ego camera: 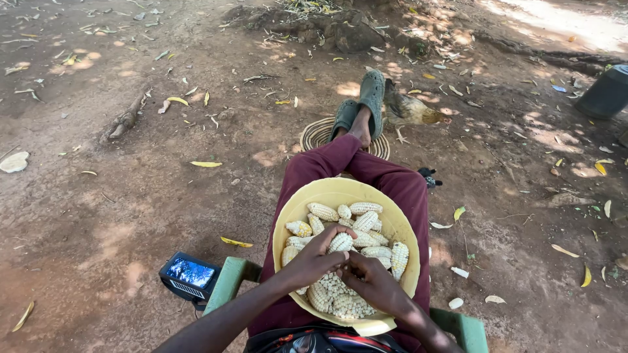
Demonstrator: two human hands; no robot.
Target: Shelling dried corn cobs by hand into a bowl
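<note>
On the far left a pale flat stone (14,161) lies on the bare brown dirt ground (98,216), with dry yellow leaves and twigs scattered about. Nearer the person, a small dark device (189,276) with a glowing blue screen sits just beside the green arm of the chair (230,280).

In the middle, the person sits with maroon trousers (366,173) stretched forward and a round yellow bowl (340,193) resting on the lap. The bowl is smooth plastic and holds many short corn cobs (366,225), white and knobbly with rows of kernels, and a heap of loose pale kernels (337,297) towards the near rim.

The left hand (314,258) is curled around one corn cob (341,242), gripping it from the left side, just above the pile in the bowl. The right hand (371,281) is clenched close against it, touching the left hand's fingers over the loose kernels; whether it holds anything I cannot tell.

Beyond the knees, the crossed feet wear grey-green rubber clogs (366,104) and rest on a coiled woven mat (320,134). Just right of the feet stands a brown hen (412,112). At the far right edge a dark round container (605,91) sits in the shade.
</note>
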